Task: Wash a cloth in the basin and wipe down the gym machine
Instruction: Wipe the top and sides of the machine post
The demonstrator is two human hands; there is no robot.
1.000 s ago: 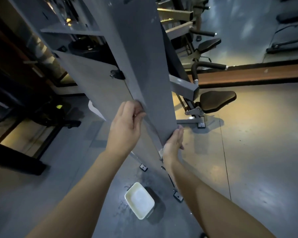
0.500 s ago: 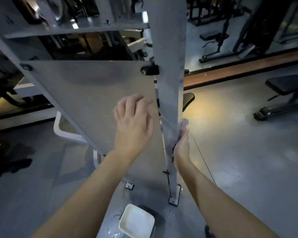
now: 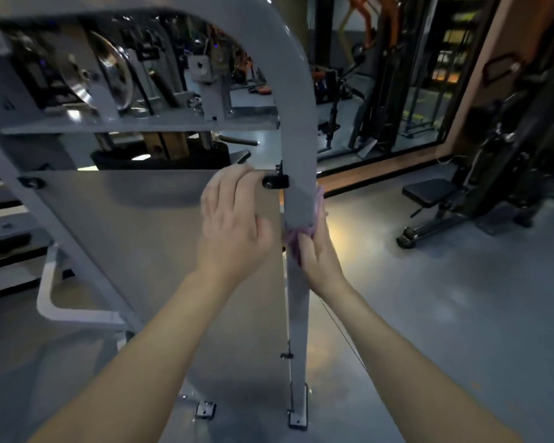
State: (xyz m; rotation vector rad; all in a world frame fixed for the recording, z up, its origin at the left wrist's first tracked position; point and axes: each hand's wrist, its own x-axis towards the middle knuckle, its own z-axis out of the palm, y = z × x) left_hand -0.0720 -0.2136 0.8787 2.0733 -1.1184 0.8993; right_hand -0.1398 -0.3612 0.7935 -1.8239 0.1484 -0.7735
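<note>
Head view looks down a grey gym machine, whose frame arches overhead and drops into a vertical upright post; everything below is placed against that post. Left of the post spreads a flat grey guard panel, pinned to it by a black bracket. Well to the right of the post, a black bench stands on the floor. The left hand rests on the panel just left of the post, fingers relaxed and holding nothing, apparently steadying the body. The right hand sits against the post's right edge, its fingers wrapped round a bunched purple cloth and pressing it onto the metal. No basin is visible, so the step in hand seems to be wiping the post. Done well, it probably means long strokes along the post, firm even pressure, folding the cloth round the edge to catch both faces, and working past the bracket.
</note>
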